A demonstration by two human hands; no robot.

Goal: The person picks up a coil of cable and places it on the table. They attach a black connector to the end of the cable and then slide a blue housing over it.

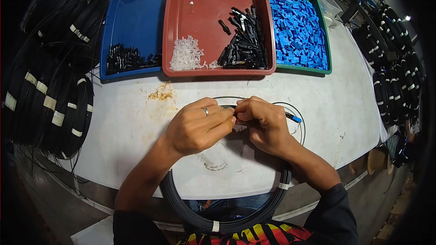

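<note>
Both hands meet above the middle of the white table. My left hand (200, 127), with a ring on one finger, pinches a small dark piece at its fingertips. My right hand (263, 124) is closed around the same spot, its fingertips touching the left ones. The fingers mostly hide the piece. A black connector with a blue tip (293, 117) sticks out to the right from behind my right hand. A coil of black cable (215, 226) with white tape bands hangs over the table's near edge, below my forearms, and a thin loop of it curves behind my hands.
Across the far side of the white table (345, 122) stand a blue tray (136, 16) with black parts, a red tray (204, 11) with clear and black parts, and a green tray (328, 59) full of blue pieces. Taped cable coils (50, 104) hang left, more (394, 84) right.
</note>
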